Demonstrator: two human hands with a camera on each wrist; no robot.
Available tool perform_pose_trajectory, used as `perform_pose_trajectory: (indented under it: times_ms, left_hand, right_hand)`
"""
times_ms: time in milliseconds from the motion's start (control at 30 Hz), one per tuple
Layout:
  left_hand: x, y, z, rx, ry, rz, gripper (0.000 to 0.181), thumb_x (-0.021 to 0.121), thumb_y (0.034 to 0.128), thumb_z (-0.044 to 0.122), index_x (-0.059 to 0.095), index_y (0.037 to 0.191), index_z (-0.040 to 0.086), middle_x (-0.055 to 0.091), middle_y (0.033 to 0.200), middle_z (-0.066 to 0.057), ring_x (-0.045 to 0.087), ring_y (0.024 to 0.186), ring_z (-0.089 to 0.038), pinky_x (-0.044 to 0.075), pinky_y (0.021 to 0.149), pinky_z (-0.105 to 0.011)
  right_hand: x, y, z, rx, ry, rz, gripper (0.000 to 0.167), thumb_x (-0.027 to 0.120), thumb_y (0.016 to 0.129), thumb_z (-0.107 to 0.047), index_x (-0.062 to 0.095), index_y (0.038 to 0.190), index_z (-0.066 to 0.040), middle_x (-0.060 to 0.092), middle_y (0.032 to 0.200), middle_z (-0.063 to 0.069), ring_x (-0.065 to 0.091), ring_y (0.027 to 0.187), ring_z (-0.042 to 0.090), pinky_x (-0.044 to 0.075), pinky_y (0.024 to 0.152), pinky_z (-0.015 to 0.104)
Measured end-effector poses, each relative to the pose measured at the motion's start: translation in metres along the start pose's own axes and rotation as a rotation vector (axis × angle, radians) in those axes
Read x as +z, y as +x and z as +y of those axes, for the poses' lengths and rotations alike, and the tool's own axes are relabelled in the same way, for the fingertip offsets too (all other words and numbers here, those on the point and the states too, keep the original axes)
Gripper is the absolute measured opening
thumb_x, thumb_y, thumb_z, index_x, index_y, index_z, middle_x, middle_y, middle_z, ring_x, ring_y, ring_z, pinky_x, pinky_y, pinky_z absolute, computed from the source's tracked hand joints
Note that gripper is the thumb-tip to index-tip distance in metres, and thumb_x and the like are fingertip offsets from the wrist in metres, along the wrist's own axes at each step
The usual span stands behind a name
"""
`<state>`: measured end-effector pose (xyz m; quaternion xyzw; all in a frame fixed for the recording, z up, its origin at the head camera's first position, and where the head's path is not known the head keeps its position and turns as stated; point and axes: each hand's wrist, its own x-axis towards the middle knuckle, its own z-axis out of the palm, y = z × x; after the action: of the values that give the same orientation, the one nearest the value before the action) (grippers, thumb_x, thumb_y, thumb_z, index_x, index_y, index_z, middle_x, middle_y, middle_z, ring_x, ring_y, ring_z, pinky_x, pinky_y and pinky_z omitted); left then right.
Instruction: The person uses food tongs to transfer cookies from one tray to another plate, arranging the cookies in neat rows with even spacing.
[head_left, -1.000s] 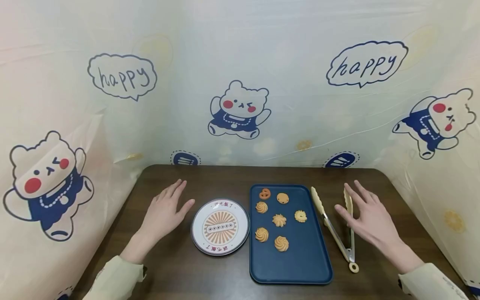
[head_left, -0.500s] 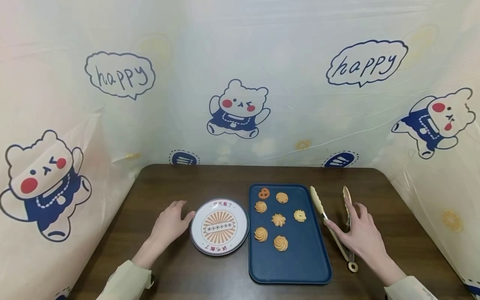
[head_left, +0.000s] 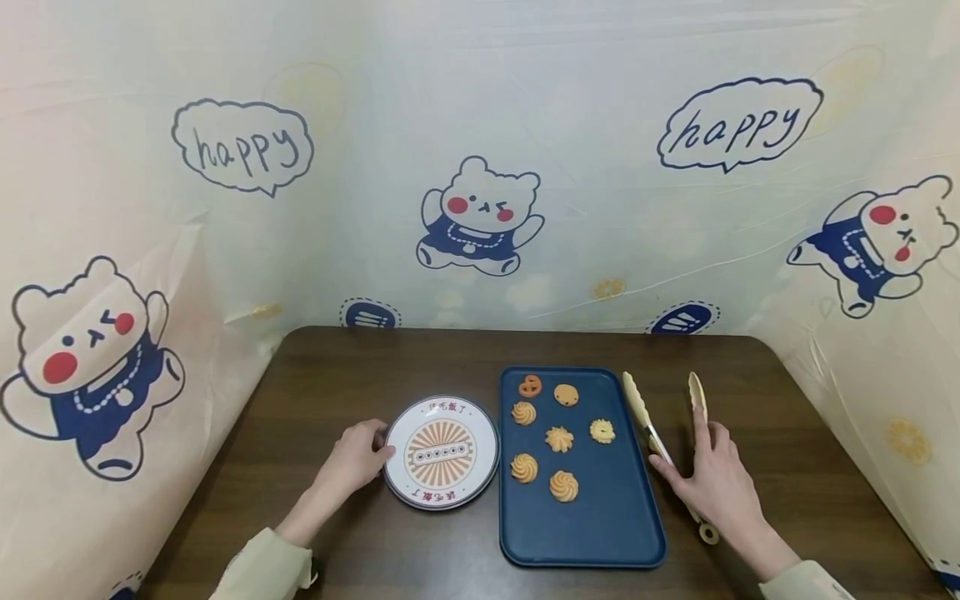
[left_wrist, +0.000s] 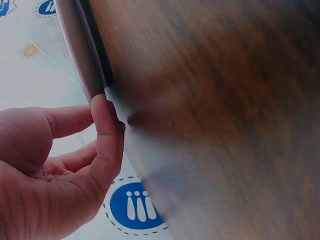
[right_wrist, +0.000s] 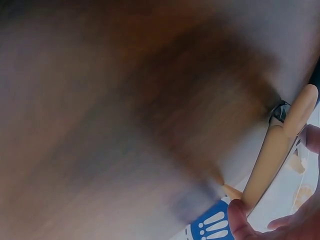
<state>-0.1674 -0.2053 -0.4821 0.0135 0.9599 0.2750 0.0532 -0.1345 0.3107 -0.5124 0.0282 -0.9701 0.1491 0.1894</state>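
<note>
At the left edge of a round white plate [head_left: 441, 417], patterned with orange rays, my left hand [head_left: 356, 457] pinches the rim. The left wrist view shows the thumb and a finger of that hand [left_wrist: 75, 175] meeting at the plate's edge [left_wrist: 80, 55]; a dark rim lies under it. Metal tongs [head_left: 636, 402] with beige tips lie spread right of the tray. My right hand [head_left: 722, 487] is over them, thumb at the left arm, index finger along the right arm. In the right wrist view, this hand's fingertips [right_wrist: 239, 220] touch the tongs [right_wrist: 270, 160].
A dark blue tray [head_left: 585, 533] stands between plate and tongs, holding several cookies [head_left: 558, 439] and a small pretzel [head_left: 530, 385], mostly in its upper part. The brown wooden table [head_left: 330, 358] backs onto a printed curtain [head_left: 600, 208].
My left hand has moved right and down onto the plate's rim and pinches it. My right hand has come down and left onto the tongs. Plate, tray and cookies have stayed put.
</note>
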Motion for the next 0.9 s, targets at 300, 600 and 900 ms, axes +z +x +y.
perform_pose_trajectory:
  times_ms: [300, 600, 900]
  left_hand:
    - [0.0021, 0.0004, 0.0010, 0.014, -0.010, 0.008, 0.037, 0.072, 0.0887, 0.006, 0.061, 0.120, -0.011, 0.057, 0.085, -0.007, 0.054, 0.078, -0.022, 0.047, 0.069, -0.040]
    - [0.0023, -0.0004, 0.0009, 0.021, -0.012, 0.011, 0.036, 0.071, 0.0885, 0.005, 0.060, 0.119, -0.012, 0.056, 0.084, -0.006, 0.053, 0.076, -0.022, 0.046, 0.068, -0.038]
    - [0.0033, -0.0005, -0.0004, 0.021, -0.006, 0.014, 0.035, 0.072, 0.0887, 0.005, 0.061, 0.118, -0.011, 0.056, 0.085, -0.008, 0.054, 0.078, -0.023, 0.047, 0.069, -0.039]
  right_hand:
    - [0.0010, 0.0000, 0.0035, -0.021, 0.015, -0.003, 0.105, 0.080, 0.079, -0.050, 0.028, 0.151, 0.006, 0.043, 0.120, 0.035, 0.051, 0.094, 0.050, 0.049, 0.060, 0.063]
    - [-0.0035, -0.0017, 0.0032, 0.003, 0.062, -0.096, 0.107, 0.078, 0.081, -0.052, 0.027, 0.147, 0.015, 0.039, 0.132, 0.035, 0.046, 0.111, 0.052, 0.044, 0.086, 0.067]
    - [-0.0059, 0.0000, 0.0035, 0.033, 0.114, -0.168, 0.104, 0.080, 0.079, -0.049, 0.033, 0.144, 0.017, 0.042, 0.130, 0.035, 0.045, 0.115, 0.051, 0.043, 0.090, 0.066]
